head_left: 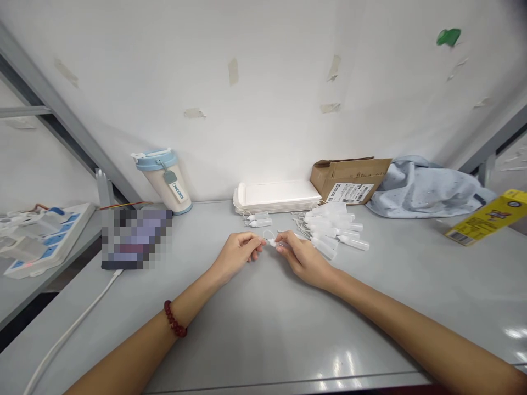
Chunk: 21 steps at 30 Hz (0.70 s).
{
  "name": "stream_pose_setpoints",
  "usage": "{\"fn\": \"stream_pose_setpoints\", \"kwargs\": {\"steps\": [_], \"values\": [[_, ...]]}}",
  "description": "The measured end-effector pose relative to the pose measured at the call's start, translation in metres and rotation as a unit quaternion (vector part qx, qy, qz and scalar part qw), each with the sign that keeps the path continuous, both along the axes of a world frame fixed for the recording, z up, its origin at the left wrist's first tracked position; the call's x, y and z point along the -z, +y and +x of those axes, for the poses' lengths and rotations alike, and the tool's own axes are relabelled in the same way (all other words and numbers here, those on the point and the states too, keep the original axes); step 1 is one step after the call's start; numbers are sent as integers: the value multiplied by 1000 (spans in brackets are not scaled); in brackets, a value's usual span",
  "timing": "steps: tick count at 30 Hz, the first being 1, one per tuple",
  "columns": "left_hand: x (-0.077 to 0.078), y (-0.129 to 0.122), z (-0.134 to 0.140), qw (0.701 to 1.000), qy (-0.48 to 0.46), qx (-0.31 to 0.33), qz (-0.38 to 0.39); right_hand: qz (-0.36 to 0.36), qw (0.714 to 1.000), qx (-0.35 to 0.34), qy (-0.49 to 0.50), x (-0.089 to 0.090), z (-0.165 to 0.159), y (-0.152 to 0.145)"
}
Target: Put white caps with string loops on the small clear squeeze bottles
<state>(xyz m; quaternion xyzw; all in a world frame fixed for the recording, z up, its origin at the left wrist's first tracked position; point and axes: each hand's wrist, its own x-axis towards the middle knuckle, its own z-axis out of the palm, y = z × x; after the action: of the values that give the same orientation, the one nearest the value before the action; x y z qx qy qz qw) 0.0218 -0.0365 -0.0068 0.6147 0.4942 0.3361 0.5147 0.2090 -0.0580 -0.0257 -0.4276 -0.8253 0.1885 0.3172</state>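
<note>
Between the fingertips of my right hand [307, 258] is a small translucent needle-tip bottle [272, 242], its thin tip pointing left and a white cap loop curving above it. My left hand [241, 253] is closed in a pinch right at that tip; whatever lies between its fingers is too small to make out. Behind my right hand lies a loose pile of similar bottles [329, 225] with looped caps. Two more bottles [260, 223] lie side by side farther back, in front of a stack of white trays [280, 193].
A cardboard box [349, 178] and a bluish cloth [426, 189] rest against the back wall, with a yellow box [489, 216] at right. At left stand a tumbler [167, 184], a blurred-out phone [138, 241] with a white cable [76, 329], and a power strip [53, 241].
</note>
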Motion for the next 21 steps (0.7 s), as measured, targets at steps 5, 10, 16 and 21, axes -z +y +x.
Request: {"fn": "stream_pose_setpoints", "kwargs": {"steps": [5,10,16,21], "values": [[0,0,1,1000,-13,-7,-1,-6,1000,-10,-15,-2,1,0],[1,1,0,1000,-10,0,2,3,1000,-11,-24,-1,1,0],[2,1,-2,1000,-9,10,8,23,999,-14,-28,2,0,0],[0,-1,-1,1000,3,22,12,30,999,-13,-35,4,0,-1]]}}
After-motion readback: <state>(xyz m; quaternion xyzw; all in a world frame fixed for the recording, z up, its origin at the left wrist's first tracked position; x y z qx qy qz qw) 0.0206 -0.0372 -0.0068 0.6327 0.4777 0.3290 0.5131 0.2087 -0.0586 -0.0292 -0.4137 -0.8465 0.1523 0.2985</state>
